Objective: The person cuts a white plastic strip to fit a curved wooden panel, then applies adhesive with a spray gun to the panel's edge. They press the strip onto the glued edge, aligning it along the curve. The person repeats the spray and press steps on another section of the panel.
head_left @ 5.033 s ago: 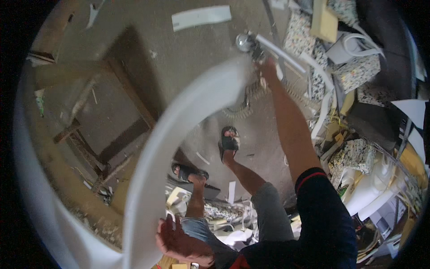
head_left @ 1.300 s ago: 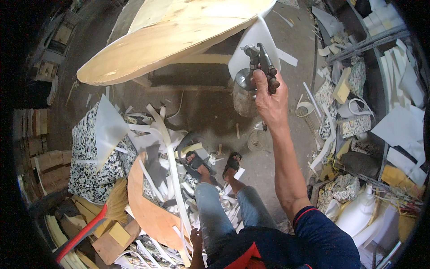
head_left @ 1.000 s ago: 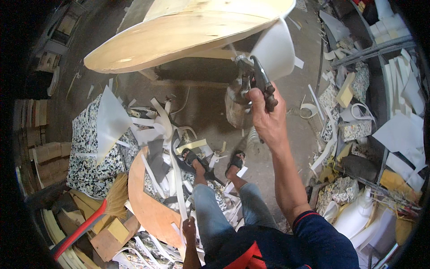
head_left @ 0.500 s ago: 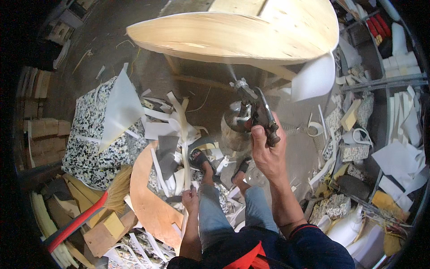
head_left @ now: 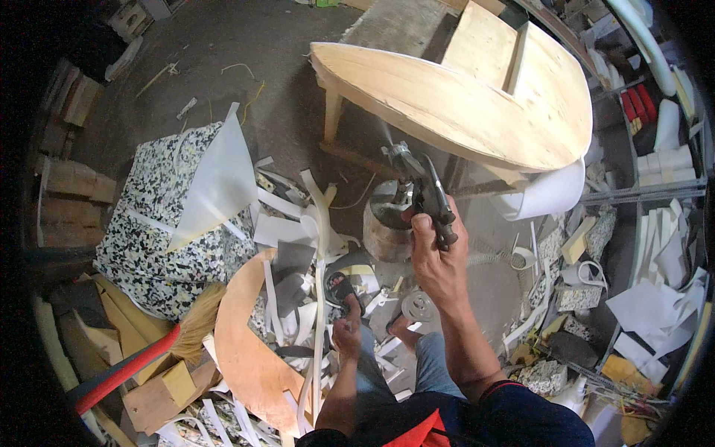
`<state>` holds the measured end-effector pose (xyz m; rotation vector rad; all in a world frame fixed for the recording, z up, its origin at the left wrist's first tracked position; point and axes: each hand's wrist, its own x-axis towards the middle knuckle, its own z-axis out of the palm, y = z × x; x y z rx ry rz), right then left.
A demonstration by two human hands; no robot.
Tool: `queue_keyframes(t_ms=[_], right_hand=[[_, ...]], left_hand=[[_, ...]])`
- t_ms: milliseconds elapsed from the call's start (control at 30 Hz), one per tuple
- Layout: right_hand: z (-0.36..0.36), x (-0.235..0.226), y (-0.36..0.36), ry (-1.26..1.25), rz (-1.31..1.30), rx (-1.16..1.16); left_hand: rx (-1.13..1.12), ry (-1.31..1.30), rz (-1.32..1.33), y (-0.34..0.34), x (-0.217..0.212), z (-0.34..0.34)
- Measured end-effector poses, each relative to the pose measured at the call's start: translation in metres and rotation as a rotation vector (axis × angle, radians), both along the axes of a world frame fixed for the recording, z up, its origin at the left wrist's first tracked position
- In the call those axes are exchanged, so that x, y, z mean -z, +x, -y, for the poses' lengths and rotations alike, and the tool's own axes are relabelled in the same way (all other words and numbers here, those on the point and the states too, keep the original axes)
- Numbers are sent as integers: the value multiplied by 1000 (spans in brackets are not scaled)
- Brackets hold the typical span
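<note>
My right hand (head_left: 438, 257) is closed around the handle and trigger of a metal spray gun (head_left: 414, 186) with a round cup hanging under it. The nozzle points up at the edge of a curved, pale plywood shell (head_left: 454, 97) that stands on a wooden frame. A faint mist shows at the nozzle. My left hand (head_left: 347, 334) hangs low beside my left leg, fingers loosely curled, and I see nothing in it. My feet in dark sandals (head_left: 339, 287) stand among scraps on the floor.
White foam strips (head_left: 319, 238) and offcuts litter the floor. A speckled foam block (head_left: 175, 216) with a white sheet lies left. A round plywood piece (head_left: 246, 343) and a red-handled broom (head_left: 141, 357) sit lower left. Shelves with foam pieces (head_left: 655, 223) line the right.
The view has swung: the plywood shell now sits further right and higher. My right hand with the spray gun has come lower and nearer the middle, still aimed at the shell's edge.
</note>
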<state>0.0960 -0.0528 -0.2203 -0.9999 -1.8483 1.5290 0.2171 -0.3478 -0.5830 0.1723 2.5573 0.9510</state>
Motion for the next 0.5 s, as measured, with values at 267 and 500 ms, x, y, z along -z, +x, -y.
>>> queue_keyframes(t_ms=[267, 500], right_hand=[[7, 5, -68, 132, 25, 18], [8, 7, -106, 159, 41, 14]], left_hand=[[-55, 148, -61, -19, -8, -13], [-105, 68, 108, -34, -21, -20]])
